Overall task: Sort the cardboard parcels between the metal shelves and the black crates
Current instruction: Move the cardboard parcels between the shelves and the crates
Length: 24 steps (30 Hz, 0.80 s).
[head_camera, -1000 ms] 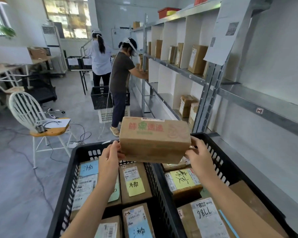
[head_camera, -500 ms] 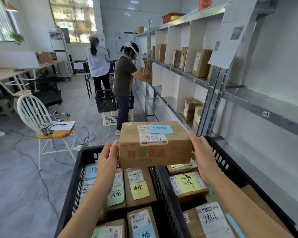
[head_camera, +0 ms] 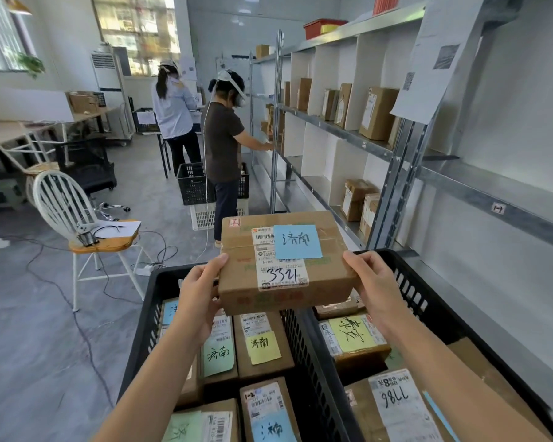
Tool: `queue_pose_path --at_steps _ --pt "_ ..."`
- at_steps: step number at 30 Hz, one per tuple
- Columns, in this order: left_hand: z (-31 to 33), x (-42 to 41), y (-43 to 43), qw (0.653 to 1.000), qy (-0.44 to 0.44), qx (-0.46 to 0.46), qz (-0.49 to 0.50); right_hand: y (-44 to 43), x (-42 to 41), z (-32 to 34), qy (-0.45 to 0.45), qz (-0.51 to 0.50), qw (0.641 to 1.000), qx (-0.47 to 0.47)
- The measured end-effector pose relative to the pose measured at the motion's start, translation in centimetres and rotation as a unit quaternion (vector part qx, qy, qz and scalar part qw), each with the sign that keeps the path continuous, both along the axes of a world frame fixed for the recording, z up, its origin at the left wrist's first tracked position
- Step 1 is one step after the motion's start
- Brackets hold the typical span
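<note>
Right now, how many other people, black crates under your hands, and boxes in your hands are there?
Other people: 2, person in dark top, person in pale top
Black crates: 2, left crate, right crate
Held box: 1, gripped by left hand and right hand
Total: 5

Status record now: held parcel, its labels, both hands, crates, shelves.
held parcel: cardboard, above the crates, label side up
labels: blue note; white label handwritten 3321
left hand: grips parcel's left end
right hand: grips parcel's right end
left crate: parcels with coloured notes inside
right crate: parcels inside
shelves: parcels standing in compartments
</note>
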<state>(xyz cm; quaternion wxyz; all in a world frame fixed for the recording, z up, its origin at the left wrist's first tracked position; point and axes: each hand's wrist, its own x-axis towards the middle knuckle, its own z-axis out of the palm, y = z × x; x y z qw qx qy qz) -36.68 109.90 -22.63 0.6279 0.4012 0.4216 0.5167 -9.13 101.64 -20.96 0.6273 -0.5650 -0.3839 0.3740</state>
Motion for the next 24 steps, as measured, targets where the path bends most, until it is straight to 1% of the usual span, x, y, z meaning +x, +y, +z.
queue_pose_path --at_steps 3,7,12,16,21,24 --pt "1.0 0.2 0.4 1.0 -0.005 0.001 0.002 0.3 -0.1 1.1 0.05 0.049 0.997 -0.018" --pt "2.0 0.5 0.7 0.999 -0.016 0.039 -0.004 0.5 -0.2 1.8 0.092 0.071 0.991 -0.073" --pt "1.6 -0.1 0.8 0.999 -0.017 0.047 -0.006 0.6 -0.5 1.9 0.076 0.113 0.984 -0.114" --pt "0.8 -1.0 0.5 0.998 0.005 0.054 -0.032 0.9 -1.0 1.6 0.086 0.114 0.977 -0.16" --pt "0.6 -2.4 -0.2 0.996 0.035 0.067 -0.05 1.4 -2.2 0.9 0.091 0.108 0.977 -0.163" --pt "0.0 -3.6 -0.4 0.993 0.075 0.072 -0.057 1.7 -2.9 0.7 0.089 0.101 0.977 -0.168"
